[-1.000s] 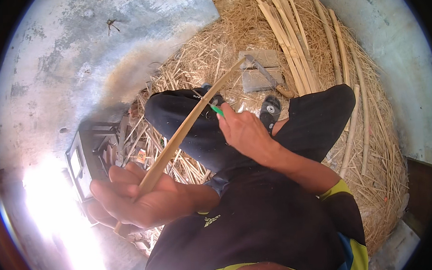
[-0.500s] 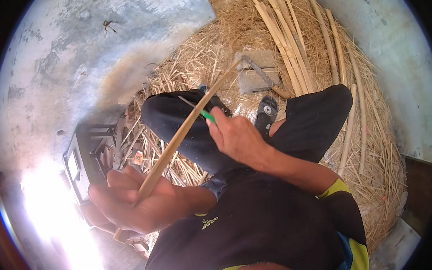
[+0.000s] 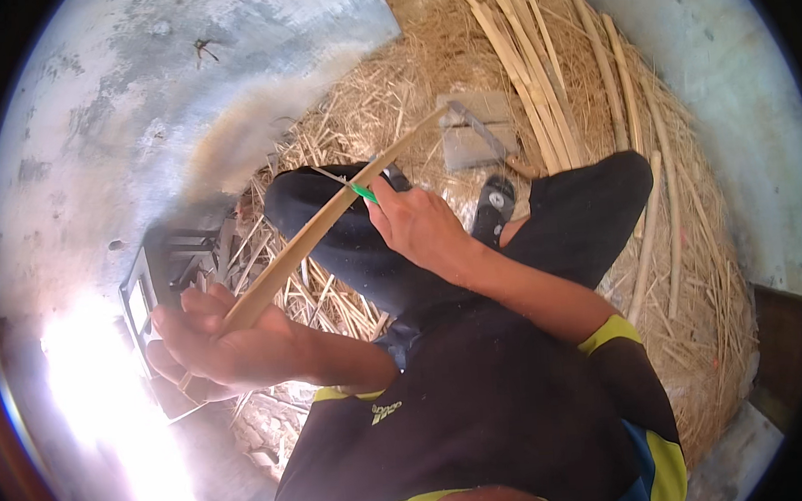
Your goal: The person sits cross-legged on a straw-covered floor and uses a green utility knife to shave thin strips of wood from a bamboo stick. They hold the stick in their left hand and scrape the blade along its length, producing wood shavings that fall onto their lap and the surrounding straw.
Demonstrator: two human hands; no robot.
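Note:
A long bamboo strip [image 3: 285, 260] runs slantwise from lower left to upper right in front of me. My left hand [image 3: 235, 347] is closed round its near part, and a short tail sticks out past the fingers. In my right hand [image 3: 422, 227] is a small knife [image 3: 363, 194] with a green handle, its fingers wrapped round it. The knife's thin blade crosses the strip over my left knee, seemingly touching it. The strip's far end reaches the grey blocks [image 3: 477, 146], beside a larger blade with a wooden handle [image 3: 524, 167].
Several split bamboo lengths [image 3: 537, 83] lie at the far right, with more poles [image 3: 647, 240] along the right wall. Shavings [image 3: 359, 100] cover the floor. A pale wall [image 3: 257, 33] stands at the left, near a grey frame-like object [image 3: 143, 293]. My crossed legs fill the middle.
My left hand has shifted up and slightly left with the bamboo strip. The right hand and knife have moved left and a little up, bringing the blade across the strip.

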